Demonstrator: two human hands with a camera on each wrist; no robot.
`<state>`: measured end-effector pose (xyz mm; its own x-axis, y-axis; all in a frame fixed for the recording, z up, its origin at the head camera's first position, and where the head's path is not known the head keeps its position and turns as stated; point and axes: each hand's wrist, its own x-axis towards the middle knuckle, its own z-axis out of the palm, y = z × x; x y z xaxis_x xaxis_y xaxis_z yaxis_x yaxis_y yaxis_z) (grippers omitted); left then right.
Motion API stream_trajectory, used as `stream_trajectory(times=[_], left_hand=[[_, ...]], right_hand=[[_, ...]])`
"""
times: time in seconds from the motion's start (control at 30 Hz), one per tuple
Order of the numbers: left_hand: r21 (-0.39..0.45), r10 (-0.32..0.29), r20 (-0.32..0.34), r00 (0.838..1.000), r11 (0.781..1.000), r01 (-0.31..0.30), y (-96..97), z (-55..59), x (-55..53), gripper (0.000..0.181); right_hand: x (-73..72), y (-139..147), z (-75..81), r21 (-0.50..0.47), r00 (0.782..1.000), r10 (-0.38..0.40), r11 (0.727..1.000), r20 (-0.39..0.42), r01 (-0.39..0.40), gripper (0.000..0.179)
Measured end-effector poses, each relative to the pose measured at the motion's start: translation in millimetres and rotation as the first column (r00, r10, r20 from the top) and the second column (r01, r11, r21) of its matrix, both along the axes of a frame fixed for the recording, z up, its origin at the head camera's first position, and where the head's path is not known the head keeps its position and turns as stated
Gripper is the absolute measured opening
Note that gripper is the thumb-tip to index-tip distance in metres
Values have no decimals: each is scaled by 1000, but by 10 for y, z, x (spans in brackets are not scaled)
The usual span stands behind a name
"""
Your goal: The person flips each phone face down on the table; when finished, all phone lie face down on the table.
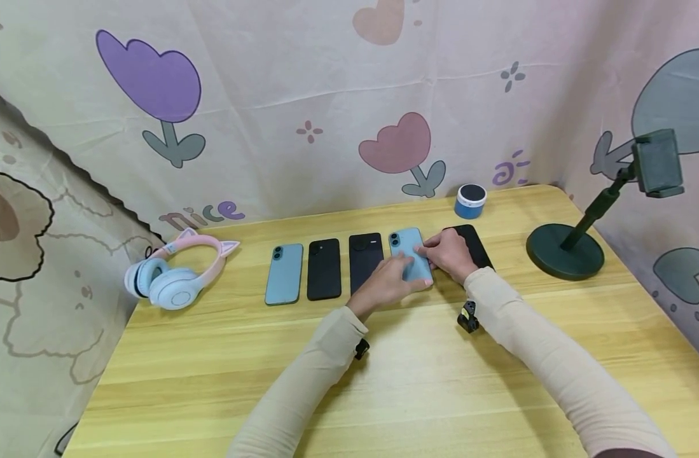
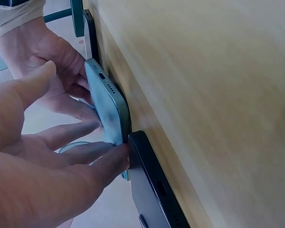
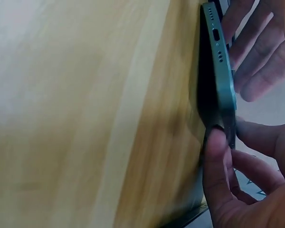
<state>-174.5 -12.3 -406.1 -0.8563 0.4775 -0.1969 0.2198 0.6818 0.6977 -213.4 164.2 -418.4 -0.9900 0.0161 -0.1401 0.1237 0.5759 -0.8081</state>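
A light-blue phone (image 1: 407, 240) lies back up in a row of phones, its two-lens camera at the far left corner. My right hand (image 1: 451, 253) pinches its right edge, with one fingertip (image 3: 215, 142) under the dark screen side; that edge is tilted up off the table. My left hand (image 1: 388, 278) has its fingers spread loosely over the phone's lower left, fingertips (image 2: 118, 154) at its left edge. A dark phone (image 1: 365, 249) lies just left, partly behind the left hand. Beyond the right hand lies a black phone (image 1: 477, 247), partly covered.
Further left are a black phone (image 1: 324, 270) and another light-blue phone (image 1: 283, 275). Cat-ear headphones (image 1: 180, 289) rest at the table's left edge. A small blue-and-white round jar (image 1: 470, 202) stands at the back, and a dark green phone stand (image 1: 565, 251) at the right.
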Motion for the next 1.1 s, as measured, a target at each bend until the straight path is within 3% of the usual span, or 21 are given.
stream_trajectory(times=[0.47,0.9,1.1], left_hand=[[5,-31,-33,999,1000,31,-5,16,-2,75],[54,69,-94,993,996,-64,181,8,-10,58],[15,63,-161,985,998,-61,296,-3,-39,55]], right_hand=[[23,30,67,101,998,70,992,-3,-69,33],[126,358,280,164,992,113,981,-59,-102,40],[154,557,348,189,996,85,979,-25,-79,45]])
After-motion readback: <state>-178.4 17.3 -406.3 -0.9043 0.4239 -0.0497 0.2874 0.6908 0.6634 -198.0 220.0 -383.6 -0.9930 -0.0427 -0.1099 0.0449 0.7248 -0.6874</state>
